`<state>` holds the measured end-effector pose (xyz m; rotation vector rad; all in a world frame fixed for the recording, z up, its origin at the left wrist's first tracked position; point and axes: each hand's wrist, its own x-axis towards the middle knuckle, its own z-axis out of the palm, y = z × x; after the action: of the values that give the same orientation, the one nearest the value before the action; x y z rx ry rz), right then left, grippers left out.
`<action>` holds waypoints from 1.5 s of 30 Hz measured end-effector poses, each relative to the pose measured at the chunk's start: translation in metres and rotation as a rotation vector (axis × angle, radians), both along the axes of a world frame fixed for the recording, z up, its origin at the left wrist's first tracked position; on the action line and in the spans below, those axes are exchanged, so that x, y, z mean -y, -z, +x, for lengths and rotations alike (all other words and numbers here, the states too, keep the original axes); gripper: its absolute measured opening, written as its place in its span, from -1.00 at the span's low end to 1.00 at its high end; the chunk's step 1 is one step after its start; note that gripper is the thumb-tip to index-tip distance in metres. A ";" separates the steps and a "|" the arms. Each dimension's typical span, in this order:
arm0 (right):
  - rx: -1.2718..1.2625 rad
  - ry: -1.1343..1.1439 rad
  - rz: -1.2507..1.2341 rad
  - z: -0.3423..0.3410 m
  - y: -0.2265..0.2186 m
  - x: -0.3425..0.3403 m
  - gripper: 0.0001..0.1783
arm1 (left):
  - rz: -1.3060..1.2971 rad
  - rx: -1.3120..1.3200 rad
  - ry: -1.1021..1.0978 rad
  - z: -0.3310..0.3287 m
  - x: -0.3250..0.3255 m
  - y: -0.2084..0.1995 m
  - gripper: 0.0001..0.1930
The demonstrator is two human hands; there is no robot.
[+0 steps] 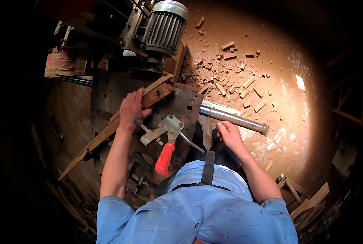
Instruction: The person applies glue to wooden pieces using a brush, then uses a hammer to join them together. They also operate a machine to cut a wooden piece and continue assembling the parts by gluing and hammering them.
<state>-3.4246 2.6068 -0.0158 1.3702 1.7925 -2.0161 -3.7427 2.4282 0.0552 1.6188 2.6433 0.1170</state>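
Observation:
On the drilled metal plate (pixel 193 106) my left hand (pixel 132 109) is closed over a long wooden strip (pixel 93 143), which slants from the lower left toward the motor. Just beyond its fingers lies a darker wooden block (pixel 157 95) with a hole or knot in it. A toggle clamp (pixel 172 123) with a red handle (pixel 164 159) sits right of my left wrist, apart from the wood. My right hand (pixel 230 136) is curled into a loose fist in front of a shiny metal bar (pixel 234 119); nothing shows in its fingers.
A finned electric motor (pixel 165 30) stands at the far edge of the plate. Wood offcuts (pixel 230 81) litter the floor beyond the bar. Planks (pixel 311 201) lie at the lower right. A G-clamp (pixel 139 183) is below the plate, near my left elbow.

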 end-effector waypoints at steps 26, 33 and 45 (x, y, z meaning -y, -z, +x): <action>-0.302 0.087 -0.746 -0.070 0.021 0.067 -0.45 | 0.015 0.071 -0.058 0.003 0.000 -0.010 -0.31; -0.306 0.104 -0.713 -0.066 0.014 0.066 -0.46 | -0.004 0.132 -0.127 0.008 -0.006 -0.015 -0.34; -0.271 0.043 -0.666 -0.059 0.014 0.059 -0.46 | -0.012 0.492 -0.341 -0.037 0.059 -0.022 -0.73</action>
<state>-3.4834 2.5477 -0.0298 0.9660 0.9845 -2.5768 -3.7792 2.3688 0.0772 0.9560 2.4782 0.4442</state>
